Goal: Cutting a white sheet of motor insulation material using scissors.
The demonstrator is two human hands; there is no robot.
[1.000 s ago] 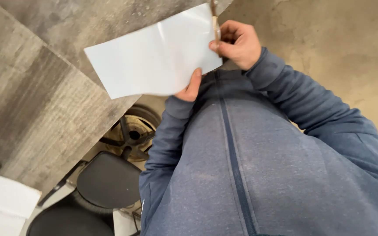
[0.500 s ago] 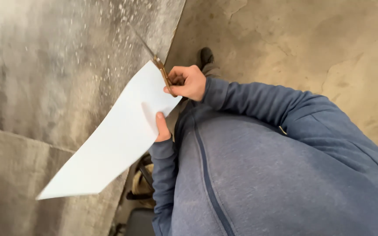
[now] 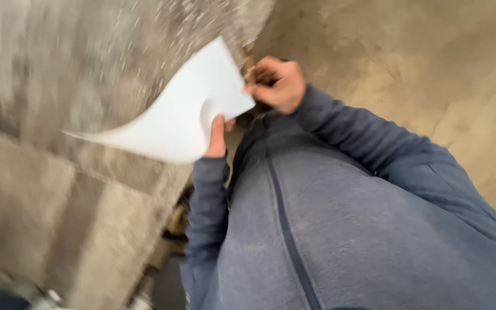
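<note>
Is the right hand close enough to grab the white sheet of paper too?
Probably yes. The right hand sits right at the corner of the white sheet, which the left hand already holds, and nothing lies between them.

- Grey, speckled concrete slab (image 3: 104,69) fills the upper left, blurred by motion.
- Tan, cracked concrete floor (image 3: 420,69) spreads across the upper right.
- Blue zip-up fleece jacket (image 3: 340,229) takes up the lower right.
- Dark, blurred machinery (image 3: 167,270) sits low, beside the slab's edge.
</note>
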